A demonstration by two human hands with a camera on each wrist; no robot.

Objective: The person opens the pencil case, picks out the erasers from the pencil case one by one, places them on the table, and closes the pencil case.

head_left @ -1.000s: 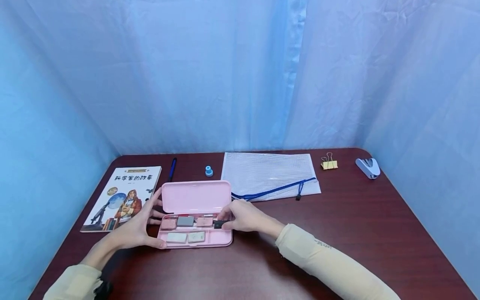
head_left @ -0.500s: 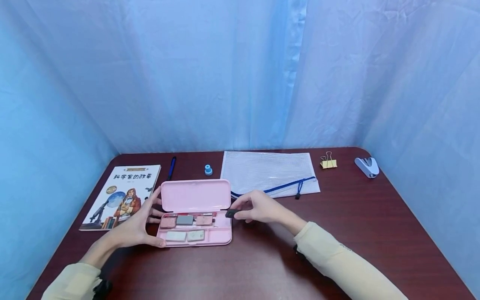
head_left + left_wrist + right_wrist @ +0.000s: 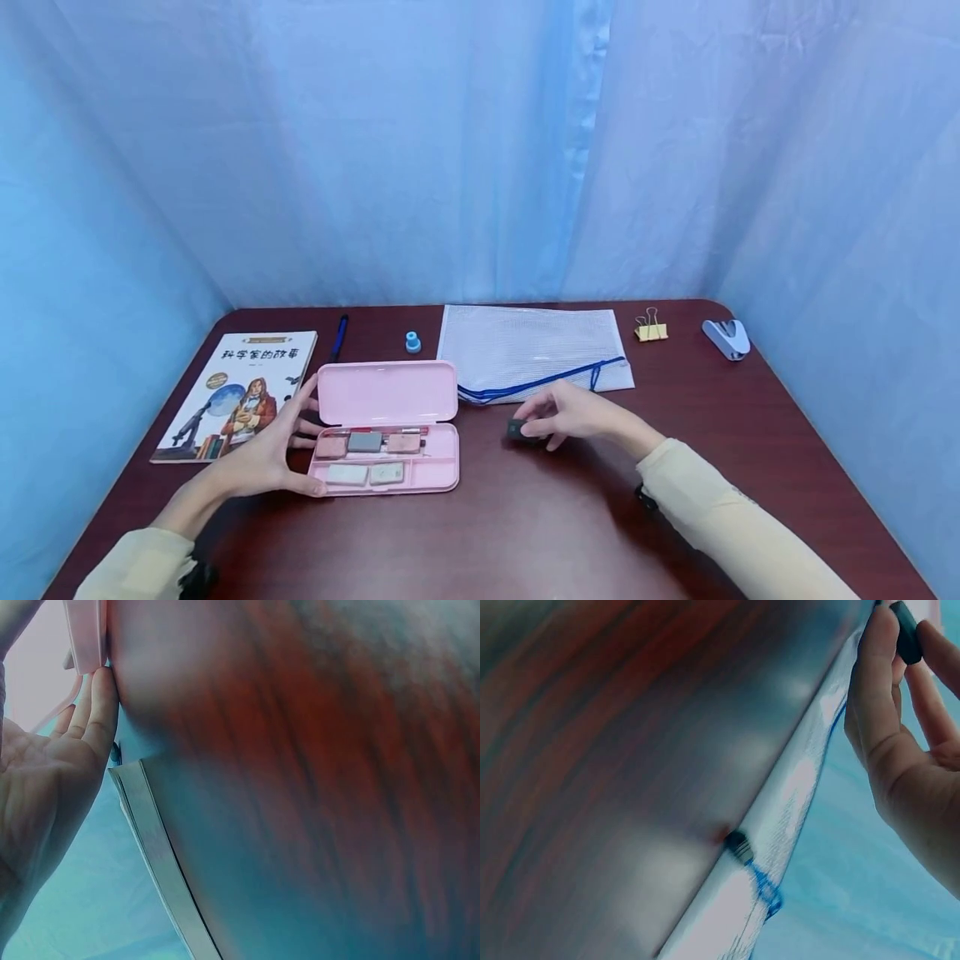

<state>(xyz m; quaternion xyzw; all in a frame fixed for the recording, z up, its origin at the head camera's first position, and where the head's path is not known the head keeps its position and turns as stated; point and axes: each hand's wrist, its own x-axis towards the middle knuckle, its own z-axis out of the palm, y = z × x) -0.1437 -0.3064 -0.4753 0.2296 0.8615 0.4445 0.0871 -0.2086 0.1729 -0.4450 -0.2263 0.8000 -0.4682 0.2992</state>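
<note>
Two bare hands are over the surface [image 3: 487, 542]; the right hand [image 3: 581, 414] pinches a small dark block [image 3: 517, 429] between thumb and fingers, to the right of the pink case [image 3: 435, 475] and apart from it, near the mesh pouch [image 3: 517, 342]; whether the block touches the surface I cannot tell; the left hand [image 3: 258, 458] has its fingers extended and touching the case's left end, thumb at the near corner; the case is open, its lid [image 3: 386, 396] on the far side; in its far row lie two pinkish blocks [image 3: 331, 448] with a grey block [image 3: 365, 442] between them; two whitish blocks [image 3: 347, 475] lie side by side in the near row; a book [image 3: 232, 392] lies left of the case; farther back are a blue pen [image 3: 340, 337], a yellow binder clip [image 3: 651, 332] and a light-blue punch or stapler [image 3: 727, 340].
</note>
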